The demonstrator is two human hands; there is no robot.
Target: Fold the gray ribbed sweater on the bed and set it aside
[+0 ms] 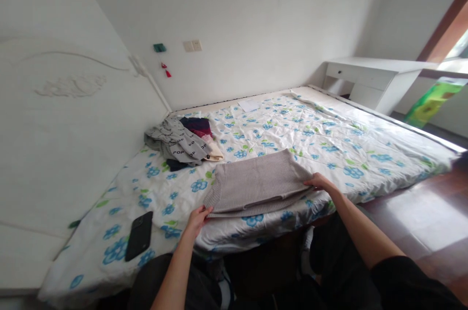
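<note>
A grey ribbed garment (256, 181) lies folded flat near the front edge of the bed (329, 144), which has a white cover with blue flowers. My left hand (197, 217) pinches the garment's near left corner. My right hand (319, 182) grips its right edge, fingers closed on the fabric. Both forearms reach in from below.
A pile of clothes (183, 144), grey, dark red and cream, sits near the headboard (54, 120). A black phone (139, 235) lies on the cover at the left. A sheet of paper (248, 105) rests at the far side. A white desk (373, 78) stands in the corner.
</note>
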